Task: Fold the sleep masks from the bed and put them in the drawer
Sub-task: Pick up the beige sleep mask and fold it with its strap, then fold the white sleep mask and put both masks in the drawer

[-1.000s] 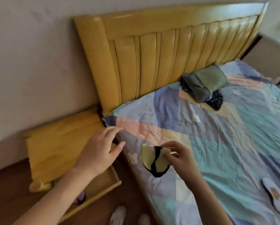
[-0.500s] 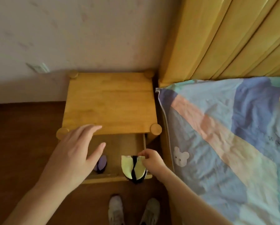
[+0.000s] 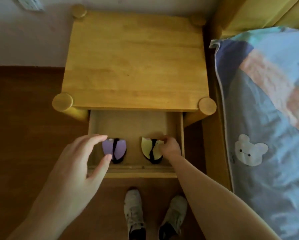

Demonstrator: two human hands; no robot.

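Drawer [image 3: 135, 126]: pulled out from under the nightstand, lower middle of the frame, its wooden floor mostly bare toward the back.
Yellow sleep mask [image 3: 151, 149]: folded in half, black strap running down its middle, lying inside the drawer at the right, close to the front wall.
Purple sleep mask [image 3: 115, 150]: also folded, black strap across it, lying inside the drawer to the left of the yellow one, apart from it.
Right hand [image 3: 170, 148]: reached down into the drawer's right corner, fingers pinched on the upper right edge of the yellow sleep mask; I could not tell whether the mask was fully resting on the drawer floor.
Left hand [image 3: 76, 163]: held above the drawer's left front corner, fingers spread wide and holding nothing, thumb tip overlapping the lower edge of the purple mask in the view; contact I could not tell.
Nightstand [image 3: 134, 58]: pale wood, bare top, round posts at the corners, filling the upper middle of the frame.
Bed [image 3: 266, 118]: along the right of the frame, covered in a patchwork sheet with a white bear patch.
Shoes [image 3: 154, 215]: a white pair on the brown floor at the bottom centre, toes pointing at the drawer front.
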